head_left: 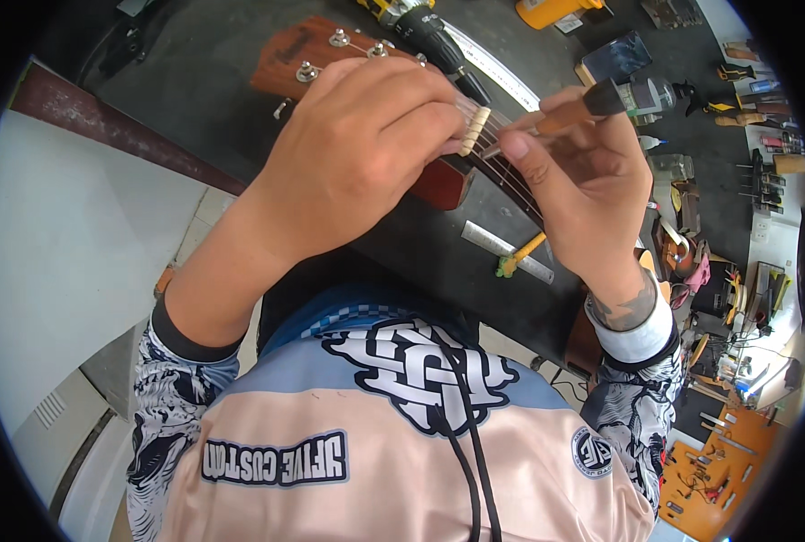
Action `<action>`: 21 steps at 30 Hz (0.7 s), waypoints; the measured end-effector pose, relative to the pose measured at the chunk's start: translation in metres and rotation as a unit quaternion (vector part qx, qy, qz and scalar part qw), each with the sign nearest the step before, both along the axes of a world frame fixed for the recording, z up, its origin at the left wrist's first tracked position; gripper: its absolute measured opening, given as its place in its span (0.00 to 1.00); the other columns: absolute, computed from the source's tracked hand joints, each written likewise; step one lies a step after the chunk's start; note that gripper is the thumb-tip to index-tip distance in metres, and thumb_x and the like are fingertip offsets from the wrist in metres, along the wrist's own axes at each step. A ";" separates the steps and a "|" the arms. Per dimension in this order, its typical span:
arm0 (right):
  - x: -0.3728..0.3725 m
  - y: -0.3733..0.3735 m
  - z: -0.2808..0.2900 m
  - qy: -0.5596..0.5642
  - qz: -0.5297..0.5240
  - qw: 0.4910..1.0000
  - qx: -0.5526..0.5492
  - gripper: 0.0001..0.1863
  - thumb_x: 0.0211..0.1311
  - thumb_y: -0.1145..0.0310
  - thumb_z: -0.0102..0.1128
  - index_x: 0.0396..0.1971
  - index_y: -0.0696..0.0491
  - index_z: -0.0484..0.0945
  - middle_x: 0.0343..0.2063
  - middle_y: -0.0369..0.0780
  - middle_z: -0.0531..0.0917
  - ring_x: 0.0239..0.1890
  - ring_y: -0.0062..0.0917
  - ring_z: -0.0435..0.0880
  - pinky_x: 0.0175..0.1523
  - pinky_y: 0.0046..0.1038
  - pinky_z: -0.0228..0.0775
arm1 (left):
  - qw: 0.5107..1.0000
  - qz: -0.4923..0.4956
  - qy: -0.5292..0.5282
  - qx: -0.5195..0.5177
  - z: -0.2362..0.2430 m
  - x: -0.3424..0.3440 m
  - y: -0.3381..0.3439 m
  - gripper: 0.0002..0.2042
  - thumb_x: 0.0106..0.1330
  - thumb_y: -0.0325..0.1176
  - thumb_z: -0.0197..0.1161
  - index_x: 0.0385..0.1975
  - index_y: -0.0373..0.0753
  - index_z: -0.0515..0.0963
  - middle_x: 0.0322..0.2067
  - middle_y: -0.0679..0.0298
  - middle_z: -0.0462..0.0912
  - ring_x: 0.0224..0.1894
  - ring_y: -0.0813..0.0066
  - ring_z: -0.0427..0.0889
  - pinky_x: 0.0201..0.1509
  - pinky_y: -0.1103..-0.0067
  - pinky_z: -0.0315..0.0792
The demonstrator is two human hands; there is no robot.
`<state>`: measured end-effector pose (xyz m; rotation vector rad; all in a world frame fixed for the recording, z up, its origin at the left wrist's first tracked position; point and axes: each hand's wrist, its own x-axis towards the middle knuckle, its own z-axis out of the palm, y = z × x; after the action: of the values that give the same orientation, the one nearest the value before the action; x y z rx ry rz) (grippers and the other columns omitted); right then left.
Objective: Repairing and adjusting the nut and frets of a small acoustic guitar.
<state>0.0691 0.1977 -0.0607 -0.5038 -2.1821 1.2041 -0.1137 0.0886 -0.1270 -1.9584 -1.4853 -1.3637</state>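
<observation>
Looking down on guitar headstock (278, 56), upper left, over dark worktop (195, 104); pale nut (474, 133) at its inner end, strings (514, 180) running on toward lower right, partly behind right hand (592, 172).

Grip, left hand (357, 149): curled over headstock, fingers bent close together, tips just beside nut. Underside hidden; not possible to make out any hold on a string. Grip, right hand: closed round tan-handled tool (562, 117), thumb along thin metal shaft, tip near strings on far side of nut from headstock. Contact with a string uncertain from this angle.

Risks, as judged: Could skid along or off a string under too much push, marring nut or wood. Could run on into left fingertips, given so narrow a gap. Might nick or snap a string by prying at a steep angle. Might lose aim through any rocking of headstock under uneven left-hand pressure. Also worth watching: power drill (418, 27), chuck toward strings, close enough to scuff headstock if knocked.
</observation>
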 end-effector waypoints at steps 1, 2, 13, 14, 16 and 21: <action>0.000 -0.001 0.001 -0.012 -0.014 1.000 0.024 0.16 0.64 0.79 0.71 0.48 0.61 0.75 0.34 0.39 0.88 0.36 0.13 0.84 0.42 0.16 0.76 | 1.000 0.000 -0.004 0.000 -0.001 0.001 0.000 0.11 0.54 0.23 0.72 0.37 0.37 0.81 0.41 0.61 0.83 0.46 0.58 0.83 0.51 0.66 0.74; 0.000 0.000 0.000 -0.015 -0.014 1.000 0.023 0.16 0.64 0.79 0.71 0.48 0.61 0.75 0.34 0.39 0.88 0.36 0.13 0.84 0.42 0.16 0.76 | 1.000 0.000 -0.011 0.003 -0.002 0.002 0.000 0.11 0.54 0.23 0.72 0.37 0.37 0.81 0.41 0.61 0.84 0.46 0.58 0.83 0.51 0.66 0.74; 0.002 0.006 -0.002 -0.015 0.032 0.999 0.034 0.17 0.67 0.80 0.66 0.53 0.60 0.73 0.38 0.41 0.88 0.42 0.15 0.85 0.46 0.19 0.76 | 0.999 -0.005 -0.036 0.009 -0.004 0.003 0.002 0.11 0.54 0.23 0.73 0.37 0.37 0.81 0.41 0.61 0.84 0.43 0.59 0.82 0.48 0.67 0.72; 0.002 0.006 -0.002 -0.016 0.031 0.999 0.034 0.17 0.67 0.80 0.66 0.53 0.60 0.73 0.38 0.41 0.88 0.42 0.15 0.85 0.46 0.19 0.76 | 0.999 -0.003 -0.036 0.008 -0.004 0.004 0.002 0.11 0.54 0.23 0.73 0.37 0.37 0.81 0.41 0.62 0.84 0.42 0.59 0.82 0.48 0.68 0.72; 0.001 0.008 -0.004 -0.012 0.038 0.998 0.049 0.18 0.68 0.80 0.66 0.55 0.60 0.72 0.38 0.41 0.88 0.42 0.16 0.85 0.46 0.19 0.77 | 0.999 -0.003 -0.036 0.009 -0.004 0.003 0.002 0.11 0.54 0.23 0.73 0.36 0.37 0.81 0.41 0.62 0.84 0.42 0.59 0.81 0.48 0.68 0.72; -0.001 0.004 0.000 -0.029 0.021 0.999 0.018 0.21 0.70 0.78 0.63 0.59 0.60 0.68 0.39 0.42 0.88 0.43 0.19 0.86 0.49 0.21 0.77 | 1.000 0.003 -0.027 0.006 -0.005 0.003 0.004 0.11 0.54 0.23 0.72 0.36 0.37 0.81 0.41 0.63 0.84 0.42 0.60 0.81 0.48 0.68 0.71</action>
<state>0.0685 0.2018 -0.0603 -0.4858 -2.2689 1.1826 -0.1104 0.0922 -0.1316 -1.9226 -1.5013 -1.4310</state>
